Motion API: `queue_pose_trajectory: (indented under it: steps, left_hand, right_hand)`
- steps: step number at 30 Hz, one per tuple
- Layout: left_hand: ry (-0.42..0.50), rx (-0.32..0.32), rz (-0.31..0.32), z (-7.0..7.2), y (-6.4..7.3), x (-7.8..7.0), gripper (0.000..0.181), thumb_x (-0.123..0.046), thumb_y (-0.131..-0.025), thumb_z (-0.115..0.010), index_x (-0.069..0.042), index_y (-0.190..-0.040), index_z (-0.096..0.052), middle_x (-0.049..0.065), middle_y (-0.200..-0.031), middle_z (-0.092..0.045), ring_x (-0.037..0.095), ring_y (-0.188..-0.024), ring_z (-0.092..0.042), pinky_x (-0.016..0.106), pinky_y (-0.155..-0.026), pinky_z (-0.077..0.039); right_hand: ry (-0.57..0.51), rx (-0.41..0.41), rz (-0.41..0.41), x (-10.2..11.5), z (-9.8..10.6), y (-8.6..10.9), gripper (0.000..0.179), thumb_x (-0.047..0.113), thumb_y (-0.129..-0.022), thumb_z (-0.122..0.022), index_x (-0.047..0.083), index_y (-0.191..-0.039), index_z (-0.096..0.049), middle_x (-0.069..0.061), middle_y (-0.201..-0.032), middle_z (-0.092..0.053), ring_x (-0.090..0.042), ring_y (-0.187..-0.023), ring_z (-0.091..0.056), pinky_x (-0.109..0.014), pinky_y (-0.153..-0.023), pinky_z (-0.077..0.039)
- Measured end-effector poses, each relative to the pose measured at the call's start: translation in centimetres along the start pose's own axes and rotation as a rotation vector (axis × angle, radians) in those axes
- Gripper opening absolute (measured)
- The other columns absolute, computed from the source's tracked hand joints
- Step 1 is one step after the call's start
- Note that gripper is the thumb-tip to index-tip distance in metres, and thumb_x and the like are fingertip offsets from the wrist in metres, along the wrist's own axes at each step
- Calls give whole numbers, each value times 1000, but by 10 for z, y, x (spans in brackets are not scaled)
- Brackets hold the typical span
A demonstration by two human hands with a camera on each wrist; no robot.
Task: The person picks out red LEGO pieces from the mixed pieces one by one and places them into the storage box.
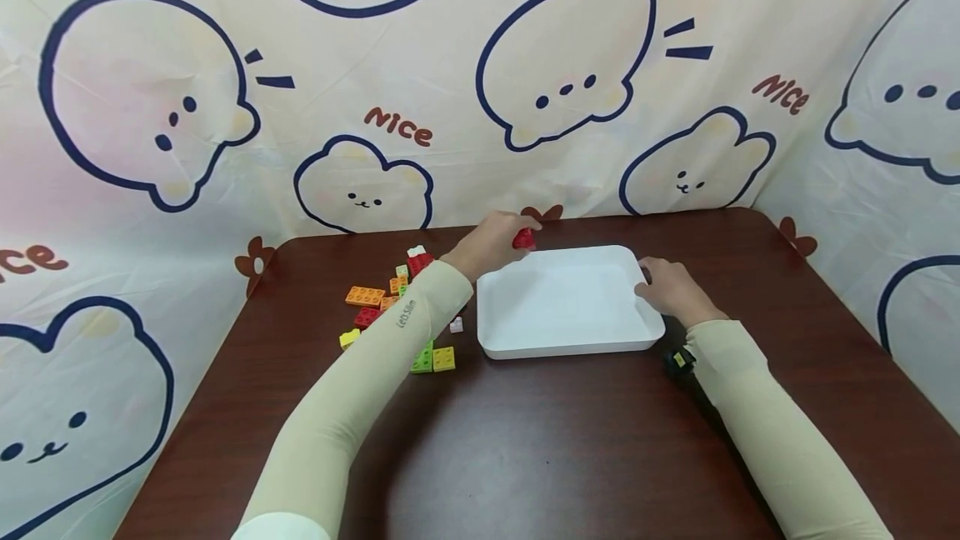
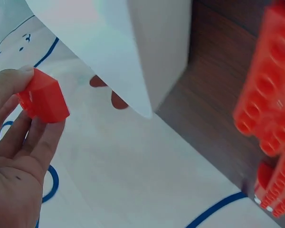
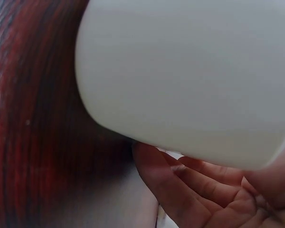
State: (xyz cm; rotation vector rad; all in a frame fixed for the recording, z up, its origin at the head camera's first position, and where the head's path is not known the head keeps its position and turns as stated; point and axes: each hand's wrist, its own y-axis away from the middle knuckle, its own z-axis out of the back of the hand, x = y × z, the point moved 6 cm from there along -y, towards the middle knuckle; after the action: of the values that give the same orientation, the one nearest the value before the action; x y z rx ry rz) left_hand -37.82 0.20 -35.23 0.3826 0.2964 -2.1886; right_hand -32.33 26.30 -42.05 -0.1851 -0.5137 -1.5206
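In my left hand (image 1: 487, 247) I pinch a red toy building brick (image 2: 45, 97) with a slanted face between thumb and fingers. This hand is above the far left corner of a shallow white tray (image 1: 570, 343). My right hand (image 1: 672, 290) grips the tray's right edge, fingers curled at the rim; its fingertips (image 3: 145, 154) show against the white wall in the right wrist view. Left of the tray lies a loose group of bricks, among them an orange brick (image 1: 365, 297), a yellow brick (image 1: 443, 358) and a red brick (image 2: 270, 80). My left forearm hides part of the group.
The dark brown table (image 1: 540, 448) carries the tray and bricks. Behind it and at both sides hangs a white cloth (image 1: 450, 90) printed with cartoon animals. A small dark device (image 1: 679, 362) is at my right wrist.
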Motion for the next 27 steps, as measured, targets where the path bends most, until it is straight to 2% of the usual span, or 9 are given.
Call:
queue_pose_trajectory:
  steps: [5, 10, 16, 22, 27]
  left_hand:
    - [21, -3, 6, -5, -6, -12, 47, -12, -88, -81, -10, -133, -66, 6, -119, -68, 21, -104, -62, 30, -89, -57]
    - [3, -27, -51, -10, -12, -25, 43, -13, -87, -82, -8, -127, -69, 7, -116, -68, 22, -105, -60, 33, -90, -57]
    - [-8, -9, -100, -20, -20, -36, 39, -14, -88, -82, -10, -125, -72, 5, -113, -70, 19, -101, -62, 30, -89, -57]
    - [-34, 27, -118, -32, -32, -46, 37, -13, -89, -80, -10, -125, -72, 3, -113, -71, 16, -98, -62, 29, -93, -55]
    - [-26, 50, -117, -42, -42, -54, 37, -12, -89, -79, -10, -125, -72, 3, -113, -71, 16, -97, -62, 28, -91, -55]
  right_hand:
    - [8, -2, 2, -1, 1, -1, 54, 12, -100, -53, -13, -146, -39, -36, -137, -49, -45, -115, -54, -60, -97, -48]
    - [18, 1, -9, 0, 1, -1, 54, 12, -100, -53, -13, -146, -39, -36, -137, -49, -46, -117, -53, -61, -98, -47]
    - [18, -2, -6, 0, 2, -1, 53, 12, -100, -52, -12, -146, -39, -36, -139, -48, -46, -120, -52, -61, -100, -46]
    - [5, -9, -8, 0, 1, -1, 53, 12, -100, -52, -12, -146, -39, -36, -139, -48, -44, -118, -54, -59, -98, -48]
    - [3, -8, -21, -1, 1, -2, 54, 11, -100, -53, -12, -147, -39, -35, -141, -47, -44, -119, -53, -58, -99, -48]
